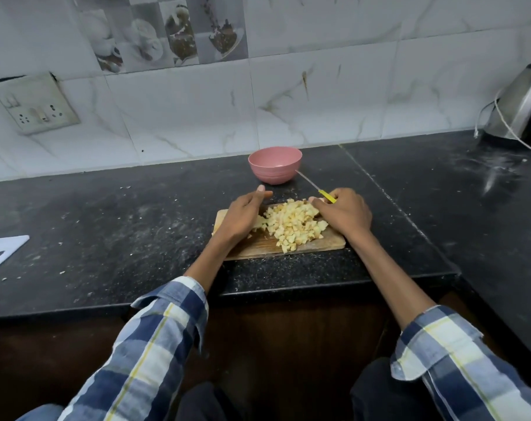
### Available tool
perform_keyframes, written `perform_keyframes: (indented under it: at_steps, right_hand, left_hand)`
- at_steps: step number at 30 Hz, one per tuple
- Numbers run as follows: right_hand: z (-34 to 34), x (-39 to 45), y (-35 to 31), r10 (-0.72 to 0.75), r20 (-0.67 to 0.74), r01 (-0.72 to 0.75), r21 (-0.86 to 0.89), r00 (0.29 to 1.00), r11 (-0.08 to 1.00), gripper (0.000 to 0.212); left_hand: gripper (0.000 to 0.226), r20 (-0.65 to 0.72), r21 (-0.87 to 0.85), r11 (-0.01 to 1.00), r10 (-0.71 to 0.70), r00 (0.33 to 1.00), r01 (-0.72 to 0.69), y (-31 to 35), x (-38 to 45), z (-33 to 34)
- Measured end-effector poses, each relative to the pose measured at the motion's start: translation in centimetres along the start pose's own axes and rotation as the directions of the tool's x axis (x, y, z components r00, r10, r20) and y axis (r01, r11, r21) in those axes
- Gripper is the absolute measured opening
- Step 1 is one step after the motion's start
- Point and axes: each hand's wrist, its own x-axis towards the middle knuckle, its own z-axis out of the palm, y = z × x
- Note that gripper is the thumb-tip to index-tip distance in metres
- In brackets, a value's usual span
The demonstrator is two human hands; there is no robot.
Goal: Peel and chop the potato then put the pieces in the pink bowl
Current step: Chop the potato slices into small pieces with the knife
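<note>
A heap of small yellow potato pieces (294,223) lies on a wooden chopping board (325,243) near the counter's front edge. My left hand (243,215) stands on its edge against the left side of the heap, fingers straight. My right hand (344,212) presses against the heap's right side and grips a knife (315,186) by its yellow handle, the thin blade pointing up and left toward the bowl. The pink bowl (274,165) stands just behind the board, and no pieces show inside it.
The black stone counter (121,226) is speckled with crumbs. A white board (3,250) lies at the left edge. A steel kettle (522,107) with a cord stands at the back right. A wall socket (36,106) sits on the tiled wall.
</note>
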Motion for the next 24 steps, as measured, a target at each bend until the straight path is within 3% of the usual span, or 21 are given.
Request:
perform_keyframes:
  at_steps: [11, 16, 20, 24]
  right_hand:
    - [0.1, 0.8, 0.4, 0.085, 0.039, -0.09, 0.156, 0.996, 0.984, 0.03]
    - [0.1, 0.9, 0.7, 0.089, 0.027, -0.092, 0.192, 0.996, 0.977, 0.027]
    - [0.2, 1.0, 1.0, 0.083, 0.014, -0.084, 0.23, 0.996, 0.97, 0.025]
    - [0.1, 1.0, 1.0, 0.078, 0.016, -0.08, 0.235, 0.997, 0.969, 0.031]
  left_hand:
    - [0.054, 0.097, -0.154, 0.986, -0.043, 0.994, 0.058, 0.5, 1.3, 1.4]
    - [0.05, 0.047, -0.127, 0.99, -0.05, 0.998, 0.055, 1.6, 1.2, 3.0]
    - [0.061, -0.004, -0.157, 0.985, -0.065, 0.998, 0.064, 2.4, 1.0, 4.2]
    - [0.061, -0.058, -0.262, 0.963, -0.081, 0.995, 0.063, 2.5, 1.0, 4.6]
